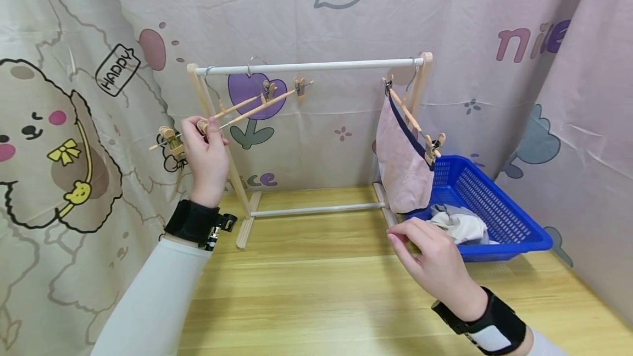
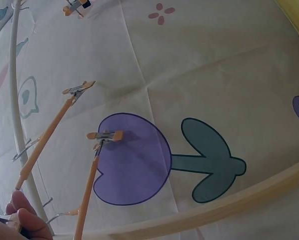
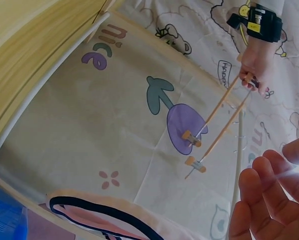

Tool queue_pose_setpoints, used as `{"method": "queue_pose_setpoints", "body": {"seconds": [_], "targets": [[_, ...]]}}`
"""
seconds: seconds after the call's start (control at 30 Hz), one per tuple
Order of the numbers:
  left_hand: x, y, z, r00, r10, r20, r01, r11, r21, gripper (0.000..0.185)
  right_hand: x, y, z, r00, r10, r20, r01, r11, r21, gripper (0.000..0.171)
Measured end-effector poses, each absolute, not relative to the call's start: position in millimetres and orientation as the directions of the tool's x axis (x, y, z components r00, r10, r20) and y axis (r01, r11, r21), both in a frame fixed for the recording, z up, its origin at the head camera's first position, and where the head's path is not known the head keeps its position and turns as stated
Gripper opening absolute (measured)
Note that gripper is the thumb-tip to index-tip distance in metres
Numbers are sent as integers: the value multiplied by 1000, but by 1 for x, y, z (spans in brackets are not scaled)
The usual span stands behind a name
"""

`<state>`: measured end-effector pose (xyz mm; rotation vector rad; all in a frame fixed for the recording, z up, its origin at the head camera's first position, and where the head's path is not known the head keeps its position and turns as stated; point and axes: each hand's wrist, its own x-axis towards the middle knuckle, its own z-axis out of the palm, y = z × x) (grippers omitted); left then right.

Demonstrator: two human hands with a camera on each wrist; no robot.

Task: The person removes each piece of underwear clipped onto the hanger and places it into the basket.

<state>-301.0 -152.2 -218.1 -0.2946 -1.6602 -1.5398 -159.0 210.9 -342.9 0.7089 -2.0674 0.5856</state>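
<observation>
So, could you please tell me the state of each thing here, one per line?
Left hand: grips empty clip hangers.
Right hand: open, above the table.
Pink garment: clipped on a hanger, hanging from the rack.
Blue basket: holds clothes.

Rack (image 1: 309, 66) stands at the back of the table (image 1: 316, 284), two hangers (image 1: 257, 106) on its left end, a hung garment (image 1: 403, 163) right, basket (image 1: 494, 207) just beyond.
</observation>
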Motion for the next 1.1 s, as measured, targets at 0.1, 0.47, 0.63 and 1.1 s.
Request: {"method": "queue_pose_setpoints", "body": {"seconds": [0.1,0.47,0.63,1.1], "targets": [[-302,-154,-220,-630,-357,689,662,217,718,9,-159,210,-343,-482,-265,835,-665,731,-152,43],[-302,-154,-225,-651,-370,663,610,266,747,12,-162,209,-342,-468,-257,846,-680,716,-158,42],[-300,-152,-225,-673,-379,635,558,304,772,25,-162,209,-342,-473,-260,842,-677,719,-158,40],[-296,-152,-225,-654,-368,661,530,400,748,40,-162,208,-343,-466,-262,845,-672,726,-146,42]]}}
